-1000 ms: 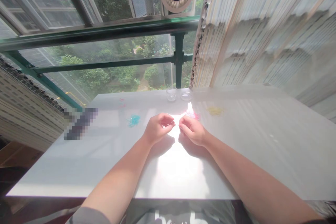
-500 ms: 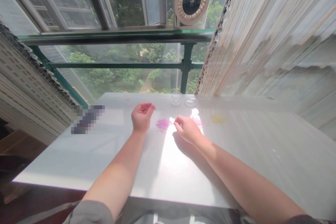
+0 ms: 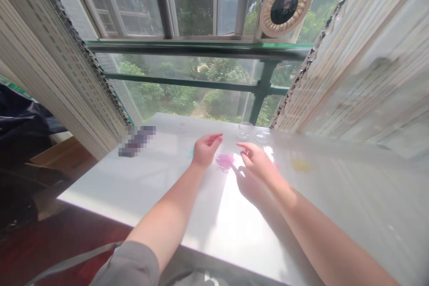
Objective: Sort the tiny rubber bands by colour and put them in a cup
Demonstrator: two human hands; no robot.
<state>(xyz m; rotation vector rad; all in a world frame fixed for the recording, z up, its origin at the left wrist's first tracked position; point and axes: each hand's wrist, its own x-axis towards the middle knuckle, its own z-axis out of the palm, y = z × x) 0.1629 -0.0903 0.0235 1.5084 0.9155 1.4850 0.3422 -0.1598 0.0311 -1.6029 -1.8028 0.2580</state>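
My left hand (image 3: pixel 204 149) hovers over the white table (image 3: pixel 140 187), fingers loosely spread, holding nothing that I can see. My right hand (image 3: pixel 258 163) is beside it, fingers extended toward the far edge, also with nothing visible in it. A small heap of pink threads or bands (image 3: pixel 224 161) lies on the table between the two hands. A faint yellow heap (image 3: pixel 300 165) lies to the right of my right hand. A teal heap is mostly hidden behind my left hand.
Two small clear glass dishes (image 3: pixel 245 130) (image 3: pixel 262 137) stand near the table's far edge. A blurred dark object (image 3: pixel 136 141) lies at the far left corner. Striped curtains (image 3: pixel 351 67) hang on both sides of the window. A round ornament (image 3: pixel 285 6) sits on the sill.
The view swung left and up. Both hands left their pinched, touching pose, moved apart and opened their fingers. The pink heap now shows between them.
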